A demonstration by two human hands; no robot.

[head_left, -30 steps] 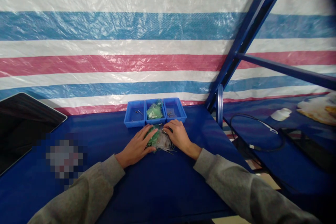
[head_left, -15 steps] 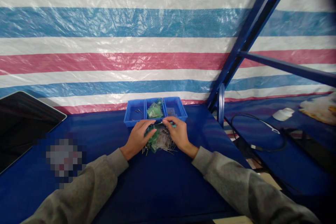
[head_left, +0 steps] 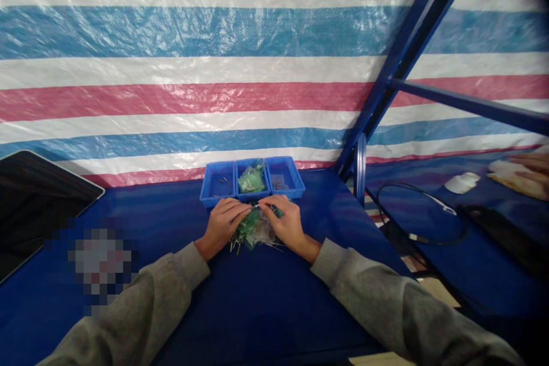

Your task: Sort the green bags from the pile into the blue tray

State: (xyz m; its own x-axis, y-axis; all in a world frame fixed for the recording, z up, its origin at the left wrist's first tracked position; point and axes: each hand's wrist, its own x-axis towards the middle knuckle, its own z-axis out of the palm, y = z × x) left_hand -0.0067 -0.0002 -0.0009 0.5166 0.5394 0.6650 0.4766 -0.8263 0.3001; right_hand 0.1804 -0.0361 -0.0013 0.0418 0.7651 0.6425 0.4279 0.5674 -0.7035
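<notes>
My left hand (head_left: pixel 222 223) and my right hand (head_left: pixel 288 226) meet in front of the blue bins, thumbs and fingertips pinched together. Between the fingertips is a small, thin piece, too small to name. Something dark green shows at my right fingers. Under both hands lies a pile of clear and green plastic bags (head_left: pixel 258 230) with thin metal pins or rods sticking out at its edges. Just behind, a three-part blue bin (head_left: pixel 211 202) holds a few thin pieces on the left, a green bag (head_left: pixel 251 179) in the middle and a small clear bag (head_left: pixel 278 181) on the right.
A dark screen-like panel (head_left: pixel 38 206) and a pixelated patch lie left on the blue table (head_left: pixel 257 309). To the right are a blue metal frame (head_left: pixel 386 91), a black cable (head_left: pixel 422 186), a white bottle (head_left: pixel 462 183) and, at the edge, what looks like another person's hand (head_left: pixel 532 164).
My left fingers have closed from a spread pose, and my hands have come together at the small piece. At the far right, what looks like another person's hand has appeared. The view shifted slightly.
</notes>
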